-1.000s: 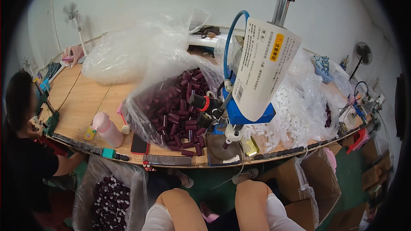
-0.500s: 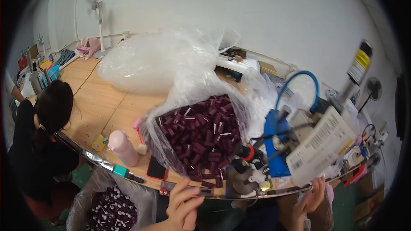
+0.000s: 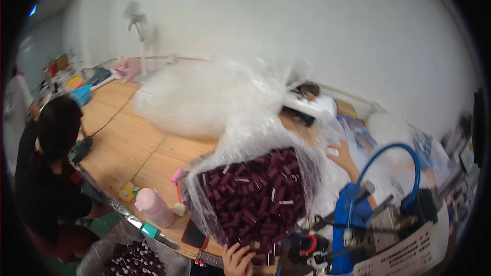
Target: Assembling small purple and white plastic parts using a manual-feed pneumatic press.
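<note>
A: Where is the left hand (image 3: 238, 259) resting?

B: At the near table edge, fingers spread, touching the clear plastic bag of dark maroon cylindrical caps (image 3: 255, 199).

A: And the right hand (image 3: 341, 154)?

B: It is reaching further back, fingers loosely open on crumpled clear plastic sheeting (image 3: 332, 184), gripping nothing.

A: Current step?

B: Probably picking stock; next needs a cap pinched near the blue press machine (image 3: 348, 230).

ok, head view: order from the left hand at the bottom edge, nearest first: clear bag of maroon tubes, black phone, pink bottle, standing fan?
1. Clear plastic bag of dark maroon tubes: touching the left hand, just above its fingers.
2. Flat black phone: at the table edge, to its left.
3. Pale pink bottle: farther left.
4. White standing fan: by the far wall.
</note>
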A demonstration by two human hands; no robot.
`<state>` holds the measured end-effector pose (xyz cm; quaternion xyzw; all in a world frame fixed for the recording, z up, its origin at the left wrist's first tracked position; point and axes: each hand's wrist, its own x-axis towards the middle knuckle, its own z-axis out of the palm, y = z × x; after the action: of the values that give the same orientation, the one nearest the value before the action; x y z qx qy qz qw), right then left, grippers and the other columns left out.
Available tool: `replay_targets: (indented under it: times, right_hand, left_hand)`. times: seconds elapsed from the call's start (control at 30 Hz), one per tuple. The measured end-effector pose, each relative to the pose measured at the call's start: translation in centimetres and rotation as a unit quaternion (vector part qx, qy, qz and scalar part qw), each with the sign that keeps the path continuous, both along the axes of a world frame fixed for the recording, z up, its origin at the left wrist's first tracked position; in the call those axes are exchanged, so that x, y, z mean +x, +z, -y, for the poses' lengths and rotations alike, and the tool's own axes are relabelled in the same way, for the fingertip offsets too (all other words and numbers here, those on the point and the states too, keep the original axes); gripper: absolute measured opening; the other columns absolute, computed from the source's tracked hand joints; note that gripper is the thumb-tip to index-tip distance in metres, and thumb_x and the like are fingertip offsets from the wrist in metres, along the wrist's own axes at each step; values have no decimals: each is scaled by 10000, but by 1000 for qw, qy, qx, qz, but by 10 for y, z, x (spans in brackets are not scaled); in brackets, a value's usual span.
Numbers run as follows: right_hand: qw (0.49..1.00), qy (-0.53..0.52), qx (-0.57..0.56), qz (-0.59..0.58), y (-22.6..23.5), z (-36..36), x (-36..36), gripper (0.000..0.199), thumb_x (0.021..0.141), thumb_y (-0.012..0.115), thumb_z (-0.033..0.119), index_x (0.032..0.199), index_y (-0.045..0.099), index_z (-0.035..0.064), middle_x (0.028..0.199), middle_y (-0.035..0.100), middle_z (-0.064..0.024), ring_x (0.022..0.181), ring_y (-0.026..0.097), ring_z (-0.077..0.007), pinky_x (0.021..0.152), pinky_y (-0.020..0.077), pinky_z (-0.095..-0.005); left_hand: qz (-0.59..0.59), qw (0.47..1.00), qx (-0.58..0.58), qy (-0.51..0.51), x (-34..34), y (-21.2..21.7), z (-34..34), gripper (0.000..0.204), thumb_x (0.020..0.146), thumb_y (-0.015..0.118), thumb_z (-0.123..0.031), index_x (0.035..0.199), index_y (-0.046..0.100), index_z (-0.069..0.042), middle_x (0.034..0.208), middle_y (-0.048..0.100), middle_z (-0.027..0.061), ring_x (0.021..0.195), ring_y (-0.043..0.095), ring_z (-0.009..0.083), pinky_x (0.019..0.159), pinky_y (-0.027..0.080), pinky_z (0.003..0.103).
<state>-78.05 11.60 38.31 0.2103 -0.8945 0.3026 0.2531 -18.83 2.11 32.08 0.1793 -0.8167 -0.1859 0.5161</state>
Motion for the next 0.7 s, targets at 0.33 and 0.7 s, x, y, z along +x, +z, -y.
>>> replay_targets:
  times: [0.33,0.7]
  right_hand:
    - [998,-46,28,31,-67,41,-86,157,880,575,146,863,606,-8,819,601,-177,603,581,-261,543,462,-403]
    - [938,91,-335,12,-3,27,-99,167,859,537,112,781,587,-27,703,606,-173,470,615,-279,441,484,-407]
  left_hand:
    - [-7,997,-60,58,5,11,-16,229,738,667,-27,966,682,-33,1118,657,146,1130,604,393,1046,423,599]
    - [108,993,-35,37,-9,-31,-12,274,697,697,-48,967,707,-93,1158,654,110,1204,561,372,1094,390,569]
